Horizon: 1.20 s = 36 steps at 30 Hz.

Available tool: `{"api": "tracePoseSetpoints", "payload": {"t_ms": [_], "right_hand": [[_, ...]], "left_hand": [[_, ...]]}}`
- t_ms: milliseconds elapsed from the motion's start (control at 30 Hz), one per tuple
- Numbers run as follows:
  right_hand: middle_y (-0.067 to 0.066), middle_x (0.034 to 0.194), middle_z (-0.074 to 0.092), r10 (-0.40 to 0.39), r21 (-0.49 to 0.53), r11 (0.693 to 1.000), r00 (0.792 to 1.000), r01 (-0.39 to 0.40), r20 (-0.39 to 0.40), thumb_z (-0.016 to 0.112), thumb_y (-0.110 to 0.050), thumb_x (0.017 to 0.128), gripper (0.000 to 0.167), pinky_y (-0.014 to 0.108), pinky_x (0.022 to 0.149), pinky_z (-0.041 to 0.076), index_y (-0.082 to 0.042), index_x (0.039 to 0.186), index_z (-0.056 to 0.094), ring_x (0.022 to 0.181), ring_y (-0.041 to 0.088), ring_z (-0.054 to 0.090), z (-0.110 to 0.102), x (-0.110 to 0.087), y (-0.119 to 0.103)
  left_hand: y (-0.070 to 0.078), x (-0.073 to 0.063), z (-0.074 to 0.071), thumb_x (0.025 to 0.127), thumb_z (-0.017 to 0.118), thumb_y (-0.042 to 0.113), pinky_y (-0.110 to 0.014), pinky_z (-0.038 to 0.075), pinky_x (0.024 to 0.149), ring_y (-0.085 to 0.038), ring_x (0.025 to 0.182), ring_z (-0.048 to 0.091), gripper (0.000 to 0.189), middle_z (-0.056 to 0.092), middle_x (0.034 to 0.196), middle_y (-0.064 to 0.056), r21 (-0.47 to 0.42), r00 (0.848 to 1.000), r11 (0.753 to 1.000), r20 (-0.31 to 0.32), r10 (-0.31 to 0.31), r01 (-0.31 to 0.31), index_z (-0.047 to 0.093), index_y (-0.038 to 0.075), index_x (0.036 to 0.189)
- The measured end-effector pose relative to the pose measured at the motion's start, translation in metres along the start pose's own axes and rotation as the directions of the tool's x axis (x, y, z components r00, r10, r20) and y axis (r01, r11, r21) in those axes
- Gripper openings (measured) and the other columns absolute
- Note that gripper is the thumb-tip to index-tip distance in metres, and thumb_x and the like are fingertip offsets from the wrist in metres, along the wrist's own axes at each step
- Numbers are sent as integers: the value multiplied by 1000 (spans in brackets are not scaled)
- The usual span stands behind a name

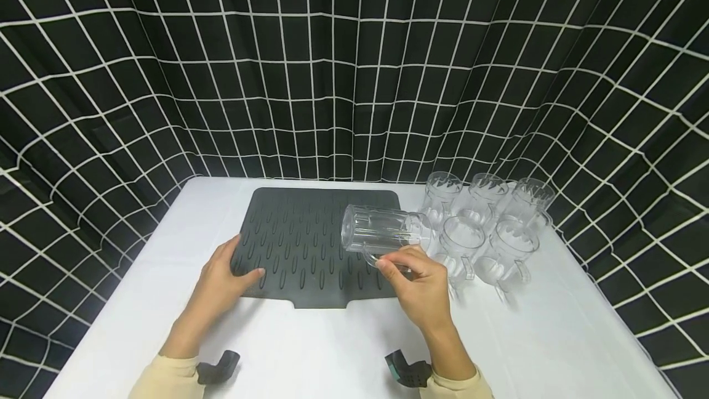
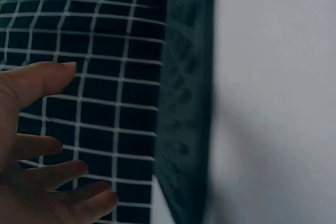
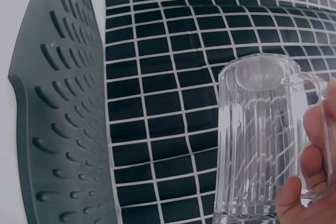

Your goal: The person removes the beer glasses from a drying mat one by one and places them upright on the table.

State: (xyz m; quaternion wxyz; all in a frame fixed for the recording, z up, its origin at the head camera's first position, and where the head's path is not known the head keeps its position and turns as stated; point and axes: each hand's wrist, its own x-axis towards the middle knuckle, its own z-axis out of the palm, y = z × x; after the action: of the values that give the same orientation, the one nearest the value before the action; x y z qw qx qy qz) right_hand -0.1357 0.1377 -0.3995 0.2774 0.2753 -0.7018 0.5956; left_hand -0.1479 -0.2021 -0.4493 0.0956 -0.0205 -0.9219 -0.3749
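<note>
A clear glass mug (image 1: 382,230) is held on its side over the right part of a dark grey ridged mat (image 1: 299,251). My right hand (image 1: 418,285) grips it by the handle, thumb and fingers curled round, as the right wrist view shows with the mug (image 3: 254,140) beside the fingers (image 3: 313,163). At the mat's left edge is my left hand (image 1: 221,276), thumb apart from the other fingers and over the mat's near left part. It holds nothing; the left wrist view shows its fingers (image 2: 68,174) spread.
Several clear glass mugs stand in two rows at the right, among them a near one (image 1: 462,242) close beside the held mug. A white-covered table (image 1: 321,350) lies beneath, bordered by a black curtain with a white grid (image 1: 310,91) at the back and sides.
</note>
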Motion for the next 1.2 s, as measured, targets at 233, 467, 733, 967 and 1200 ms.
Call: {"api": "tracePoseSetpoints", "payload": {"t_ms": [233, 467, 733, 967, 1200], "right_hand": [[11, 74, 67, -33, -21, 999, 999, 33, 5, 74, 24, 68, 22, 18, 67, 50, 4, 79, 72, 76, 21, 59, 1, -1, -2], [3, 76, 67, -40, -42, 998, 999, 41, 20, 77, 13, 73, 17, 28, 67, 50, -2, 81, 74, 75, 19, 59, 3, -1, -7], [0, 76, 68, -75, -55, 995, 996, 78, 51, 78, 9, 74, 15, 25, 66, 49, -4, 81, 74, 73, 17, 57, 8, -2, -10], [4, 77, 69, -106, -53, 993, 992, 110, 68, 79, 5, 76, 9, 27, 66, 49, 0, 82, 73, 73, 19, 58, 10, -3, -11], [4, 77, 69, -112, -51, 992, 991, 116, 78, 79, 7, 74, 11, 24, 68, 49, 1, 82, 73, 73, 20, 58, 9, -4, -11]], "left_hand": [[55, 16, -4, 88, 73, 29, -47, 49, 92, -43, 128, 43, 76, 32, 150, -20, -328, 987, 933, 1, 160, -151, 33, 5, 149], [102, 28, 10, 89, 72, 25, -44, 51, 91, -33, 127, 47, 72, 34, 150, -11, -548, 950, 812, 94, 298, -200, 35, 9, 148], [125, 33, 22, 88, 73, 24, -45, 51, 91, -30, 123, 51, 71, 40, 144, -10, -625, 947, 769, 151, 285, -132, 38, 9, 147], [128, 32, 23, 86, 75, 21, -45, 52, 90, -35, 124, 49, 67, 41, 145, -12, -627, 939, 770, 184, 291, -116, 45, 9, 144], [128, 31, 25, 81, 80, 18, -37, 58, 76, -35, 112, 58, 68, 48, 138, -16, -612, 935, 782, 196, 295, -118, 49, 6, 141]]}}
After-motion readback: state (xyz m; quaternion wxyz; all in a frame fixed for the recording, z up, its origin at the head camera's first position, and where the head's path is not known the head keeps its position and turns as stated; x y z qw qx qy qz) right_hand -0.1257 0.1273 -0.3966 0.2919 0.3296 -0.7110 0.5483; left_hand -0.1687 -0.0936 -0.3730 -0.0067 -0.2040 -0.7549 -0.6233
